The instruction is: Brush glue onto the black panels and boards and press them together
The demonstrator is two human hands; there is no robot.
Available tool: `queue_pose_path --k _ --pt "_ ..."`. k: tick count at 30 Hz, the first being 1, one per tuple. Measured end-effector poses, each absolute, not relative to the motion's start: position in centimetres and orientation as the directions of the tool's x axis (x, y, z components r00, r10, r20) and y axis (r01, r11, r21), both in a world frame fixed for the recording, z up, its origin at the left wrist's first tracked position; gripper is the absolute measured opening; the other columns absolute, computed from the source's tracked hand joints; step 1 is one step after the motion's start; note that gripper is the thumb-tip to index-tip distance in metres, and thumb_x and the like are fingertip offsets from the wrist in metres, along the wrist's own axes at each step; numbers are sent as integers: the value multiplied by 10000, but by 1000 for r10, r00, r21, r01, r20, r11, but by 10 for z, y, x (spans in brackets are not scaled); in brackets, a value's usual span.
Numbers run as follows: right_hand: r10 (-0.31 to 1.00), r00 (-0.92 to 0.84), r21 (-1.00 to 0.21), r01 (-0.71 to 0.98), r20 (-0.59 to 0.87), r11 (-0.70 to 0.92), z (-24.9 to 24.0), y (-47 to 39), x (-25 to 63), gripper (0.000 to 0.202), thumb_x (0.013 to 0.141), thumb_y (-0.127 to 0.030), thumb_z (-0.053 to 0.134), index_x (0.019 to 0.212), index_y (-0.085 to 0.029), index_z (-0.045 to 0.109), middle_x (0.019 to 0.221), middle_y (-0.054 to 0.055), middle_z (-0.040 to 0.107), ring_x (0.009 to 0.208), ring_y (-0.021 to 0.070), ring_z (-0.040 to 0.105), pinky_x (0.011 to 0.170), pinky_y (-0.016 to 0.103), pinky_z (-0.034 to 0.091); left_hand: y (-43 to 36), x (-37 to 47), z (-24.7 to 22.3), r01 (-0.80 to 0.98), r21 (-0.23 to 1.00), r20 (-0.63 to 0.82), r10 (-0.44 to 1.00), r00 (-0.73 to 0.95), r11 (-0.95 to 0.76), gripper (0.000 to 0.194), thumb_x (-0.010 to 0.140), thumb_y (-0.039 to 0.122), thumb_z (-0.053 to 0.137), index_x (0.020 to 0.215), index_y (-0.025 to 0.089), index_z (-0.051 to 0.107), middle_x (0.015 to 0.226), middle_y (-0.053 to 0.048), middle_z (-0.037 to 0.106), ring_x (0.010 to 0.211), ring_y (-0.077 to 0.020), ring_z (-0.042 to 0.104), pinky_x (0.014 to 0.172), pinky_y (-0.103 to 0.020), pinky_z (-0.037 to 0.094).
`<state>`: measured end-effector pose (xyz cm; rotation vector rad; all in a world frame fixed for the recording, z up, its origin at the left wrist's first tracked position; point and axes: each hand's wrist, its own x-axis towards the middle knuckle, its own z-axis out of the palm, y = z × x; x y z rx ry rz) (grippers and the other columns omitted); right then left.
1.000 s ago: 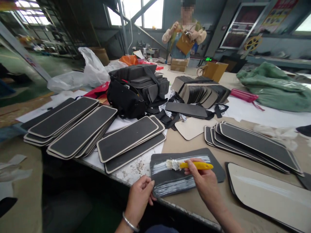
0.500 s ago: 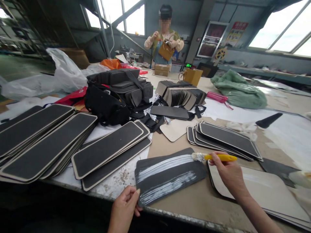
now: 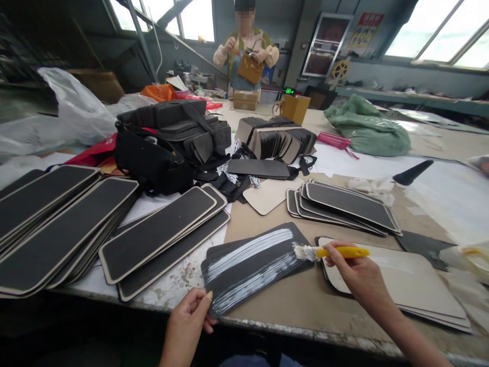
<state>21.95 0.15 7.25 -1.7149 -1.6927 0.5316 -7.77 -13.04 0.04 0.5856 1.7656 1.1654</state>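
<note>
A dark grey panel (image 3: 244, 270) with two long streaks of white paste lies near the table's front edge, on top of similar panels. My left hand (image 3: 190, 318) pinches its lower left corner between thumb and fingers. In my right hand (image 3: 349, 262) is a yellow-handled brush (image 3: 305, 252), its paste-covered bristles touching the panel's right end. Under my right forearm lies a stack of beige panels (image 3: 416, 280), the top one with a faint whitish smear.
Stacks of dark panels with pale borders lie at the left (image 3: 64, 234) and right (image 3: 351, 206). Behind are a black bag (image 3: 153, 160), bundled pieces (image 3: 278, 140) and a green plastic bag (image 3: 367, 127). A person (image 3: 248, 56) across the table holds a tan bag.
The brush has moved down along the panel's right end, and the lower white streak now reaches further right. The whole view has shifted slightly. My left hand keeps its hold on the corner.
</note>
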Motion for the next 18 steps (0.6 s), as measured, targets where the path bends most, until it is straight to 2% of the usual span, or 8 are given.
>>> queue_pose_path --k 6,11,16,18 --pt "967 90 -698 708 239 106 81 -3 216 428 699 -607 522 802 -202 613 634 25 659 584 207 648 580 296 518 -131 -79 -1 -95 893 -432 775 -461 441 404 566 563 641 644 180 540 422 46 540 406 -150 565 381 -221 426" --pt "983 91 -773 630 160 67 73 3 205 444 680 -622 531 807 -202 603 620 32 661 596 225 651 571 311 524 -131 -77 1 -110 902 -419 782 -462 418 357 629 525 602 673 174 557 434 50 538 401 -131 561 377 -204 420" --pt "963 167 -667 744 213 19 72 7 198 489 651 -684 465 783 -232 600 595 33 646 632 270 649 564 363 503 -130 -77 2 -123 904 -419 786 -455 410 311 658 483 564 647 173 539 416 49 522 379 -128 554 364 -197 406" --pt "969 112 -714 695 220 82 76 -2 180 446 666 -648 495 781 -231 604 652 38 656 627 248 644 576 343 509 -129 -77 1 -134 904 -422 794 -438 406 296 683 466 535 643 173 529 428 43 532 382 -120 550 368 -193 404"
